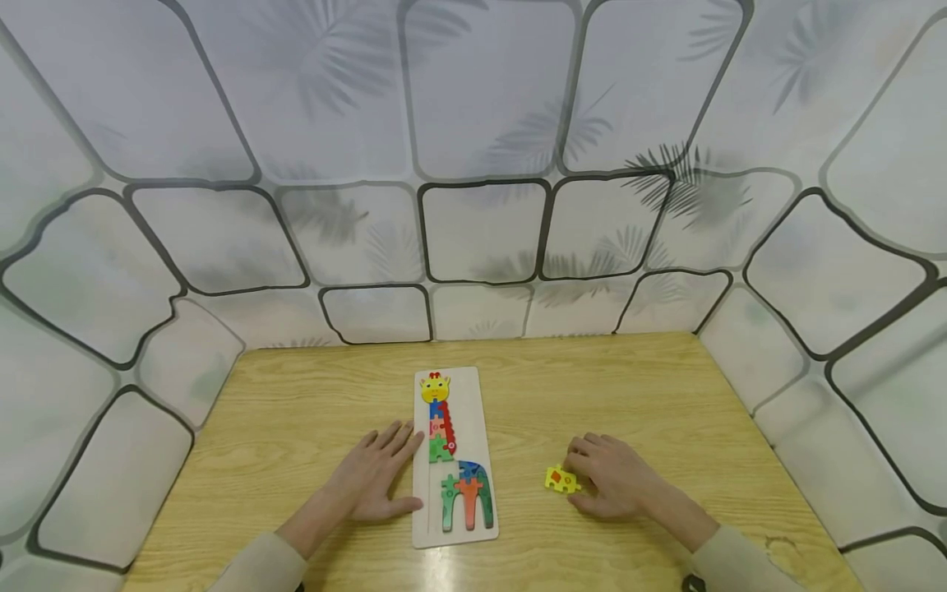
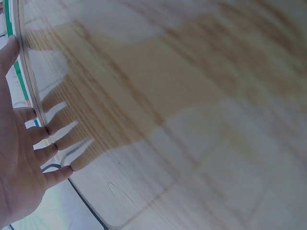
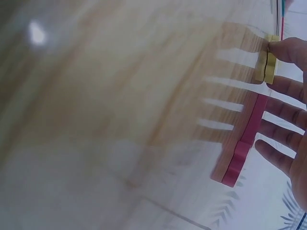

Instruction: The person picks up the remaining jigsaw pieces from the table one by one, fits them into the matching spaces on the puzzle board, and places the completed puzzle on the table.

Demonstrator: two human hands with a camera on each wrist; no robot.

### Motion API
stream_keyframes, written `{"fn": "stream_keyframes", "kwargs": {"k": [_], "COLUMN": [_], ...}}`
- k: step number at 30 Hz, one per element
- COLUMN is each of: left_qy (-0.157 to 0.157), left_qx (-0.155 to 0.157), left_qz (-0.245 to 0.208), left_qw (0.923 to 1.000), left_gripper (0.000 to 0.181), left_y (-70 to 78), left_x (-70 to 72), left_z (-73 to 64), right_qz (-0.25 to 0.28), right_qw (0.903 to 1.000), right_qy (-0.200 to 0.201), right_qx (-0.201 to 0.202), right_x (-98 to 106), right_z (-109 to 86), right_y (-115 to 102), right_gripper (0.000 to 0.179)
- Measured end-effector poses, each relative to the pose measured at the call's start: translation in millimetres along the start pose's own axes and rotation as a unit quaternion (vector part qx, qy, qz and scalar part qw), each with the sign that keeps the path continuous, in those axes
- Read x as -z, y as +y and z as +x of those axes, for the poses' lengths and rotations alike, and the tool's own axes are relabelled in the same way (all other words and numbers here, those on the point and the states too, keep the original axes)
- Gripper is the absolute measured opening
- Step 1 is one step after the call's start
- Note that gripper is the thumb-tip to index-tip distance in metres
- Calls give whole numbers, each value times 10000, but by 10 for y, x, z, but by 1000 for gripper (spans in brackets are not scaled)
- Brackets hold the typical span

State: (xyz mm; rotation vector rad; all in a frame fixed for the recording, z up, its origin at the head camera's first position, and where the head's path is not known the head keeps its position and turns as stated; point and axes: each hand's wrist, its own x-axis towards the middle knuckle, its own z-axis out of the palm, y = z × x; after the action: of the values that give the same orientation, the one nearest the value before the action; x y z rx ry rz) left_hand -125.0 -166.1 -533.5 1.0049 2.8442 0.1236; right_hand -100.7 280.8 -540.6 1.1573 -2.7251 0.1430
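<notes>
A pale wooden puzzle board (image 1: 469, 411) lies upright to my view, with a giraffe of coloured interlocking pieces on it. The yellow giraffe head (image 1: 435, 388) tops a column of blue, pink, red and green pieces; blue, orange and green leg pieces (image 1: 469, 497) sit lower. My left hand (image 1: 381, 473) rests spread at the board's left edge, fingers and thumb touching it. To the board's right, my right hand (image 1: 610, 477) pinches a yellow puzzle piece (image 1: 560, 479) between thumb and index finger. A red-pink piece (image 3: 244, 141) stands by its other fingers, hidden in the head view.
The wood-grain table (image 1: 296, 411) extends on both sides of the board. Pale walls (image 1: 481, 230) with a stone-outline and leaf print enclose it at the back, left and right.
</notes>
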Motion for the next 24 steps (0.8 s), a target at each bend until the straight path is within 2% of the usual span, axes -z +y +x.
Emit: {"fn": "stream_keyframes", "kwargs": {"k": [11, 24], "left_qy": [30, 56], "left_qx": [-19, -36], "left_qz": [25, 27], "left_qw": [10000, 10000], "left_gripper": [103, 103], "left_y": [-14, -9], "left_x": [-28, -24], "left_z": [5, 1], "right_qz": [-35, -82], "right_qw": [9999, 9998], "right_qy": [112, 49], "right_qx": [122, 152], "right_x": [7, 39], "right_z": [26, 96], "right_y": [7, -19], "right_gripper": [25, 28]}}
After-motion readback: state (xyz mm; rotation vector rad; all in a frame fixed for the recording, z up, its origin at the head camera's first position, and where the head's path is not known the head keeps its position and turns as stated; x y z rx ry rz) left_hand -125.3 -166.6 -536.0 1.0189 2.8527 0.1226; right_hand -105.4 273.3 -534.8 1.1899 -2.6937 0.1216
